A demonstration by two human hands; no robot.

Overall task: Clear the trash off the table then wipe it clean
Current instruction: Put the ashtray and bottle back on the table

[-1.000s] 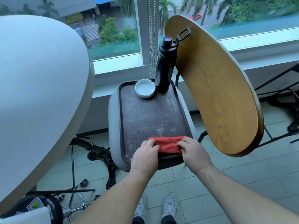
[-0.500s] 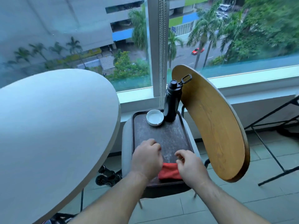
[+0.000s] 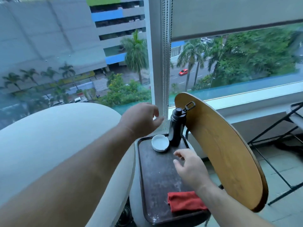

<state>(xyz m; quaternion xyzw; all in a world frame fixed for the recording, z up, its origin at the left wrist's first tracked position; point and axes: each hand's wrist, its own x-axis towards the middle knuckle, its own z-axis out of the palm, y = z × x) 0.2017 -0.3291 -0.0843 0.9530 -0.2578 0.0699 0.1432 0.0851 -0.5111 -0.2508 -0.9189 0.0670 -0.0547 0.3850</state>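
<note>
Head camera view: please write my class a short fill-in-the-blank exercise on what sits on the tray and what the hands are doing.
1. The cloth at the near end of the tray is ___ in colour.
2. At the far end, a white dish sits beside a ___ bottle.
3. The left hand and the right hand both hold ___.

Missing words: red; black; nothing.

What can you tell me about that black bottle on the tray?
The black bottle stands upright at the tray's far right corner, near the window. It is tall, smooth and glossy, with a narrower cap and a loop handle sticking up. A white dish sits just left of it. The left hand and right hand hover nearby, not touching.
</note>
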